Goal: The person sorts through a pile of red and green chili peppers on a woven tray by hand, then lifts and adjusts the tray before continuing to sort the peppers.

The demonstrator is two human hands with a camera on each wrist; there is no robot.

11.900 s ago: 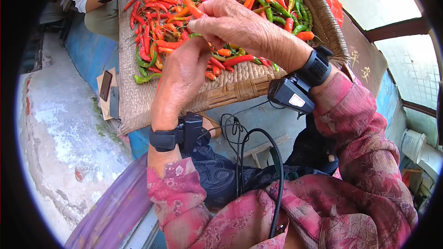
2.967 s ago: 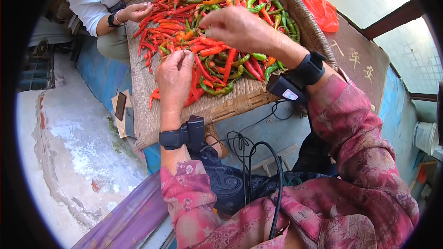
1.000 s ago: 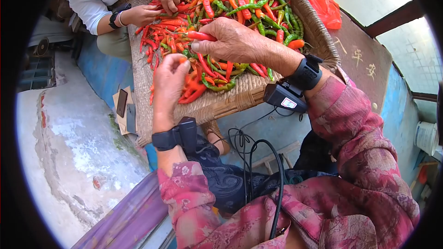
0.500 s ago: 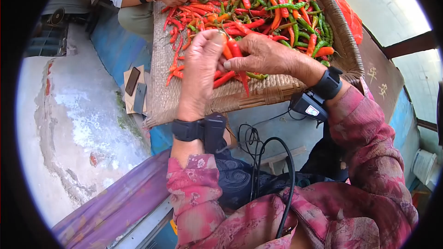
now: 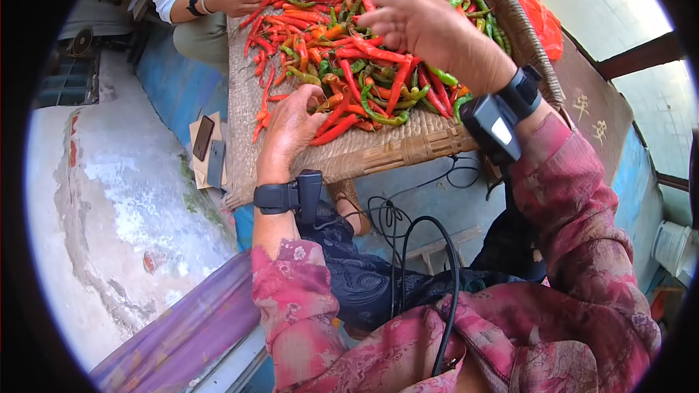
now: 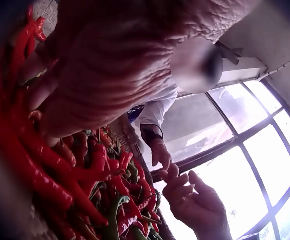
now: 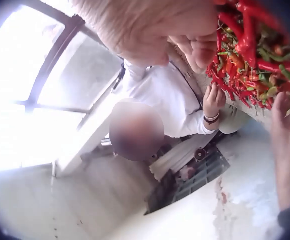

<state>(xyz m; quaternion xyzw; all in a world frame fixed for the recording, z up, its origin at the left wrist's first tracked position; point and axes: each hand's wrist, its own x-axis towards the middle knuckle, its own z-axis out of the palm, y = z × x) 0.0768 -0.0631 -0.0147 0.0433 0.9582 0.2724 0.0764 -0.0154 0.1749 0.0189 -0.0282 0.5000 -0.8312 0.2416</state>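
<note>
A large heap of red, orange and green chili peppers lies on a woven tray. My left hand is down at the heap's near left edge. Its fingers stand apart and touch the peppers, and red chilies lie under and beside them in the left wrist view. Over the far right part of the heap is my right hand, slightly blurred. Its fingers are loosely bent, and no pepper shows in them; the left wrist view also has this hand above the heap.
Across the tray's far left corner a person in white reaches one hand to the peppers. A red plastic bag lies past the raised right rim. Two phones lie on cardboard at the left. Black cables hang below the near edge.
Half a second ago my hands were together around red chilies. Now they are apart: the left has dropped to the heap, the right has moved up and right. The other person's second hand has left the head view.
</note>
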